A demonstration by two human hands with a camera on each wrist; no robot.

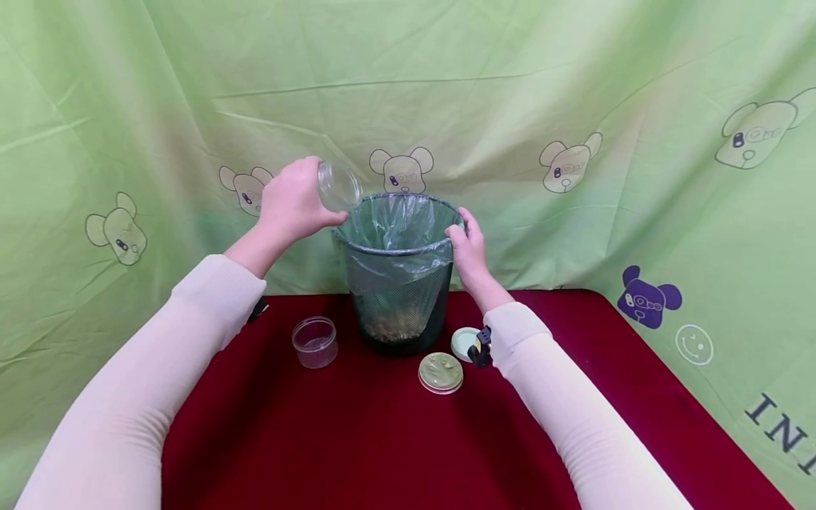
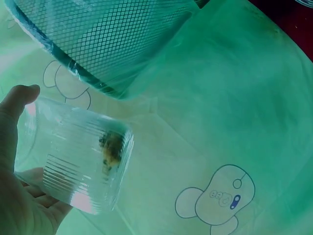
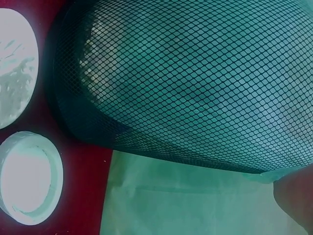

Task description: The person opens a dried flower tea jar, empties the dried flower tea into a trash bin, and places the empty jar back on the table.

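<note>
My left hand (image 1: 293, 202) grips a clear ribbed plastic jar (image 1: 338, 185) beside the upper left rim of a black mesh wastebasket (image 1: 400, 301). The jar is tipped toward the basket's mouth. In the left wrist view, a brownish clump (image 2: 112, 149) clings inside the jar near its base. A thin clear bag (image 1: 408, 212) lines the basket and folds over its rim. On the right side, my right hand (image 1: 469, 248) holds the basket's rim and bag edge, with the thumb on top. Light-coloured bits (image 1: 395, 326) show through the mesh at the basket's bottom.
A clear round tub (image 1: 315, 343) stands on the red tablecloth (image 1: 357, 439), left of the basket. Right of it lie a shiny foil-topped lid (image 1: 441, 371) and a white lid (image 1: 464, 343). A green printed curtain (image 1: 484, 106) hangs close behind the basket.
</note>
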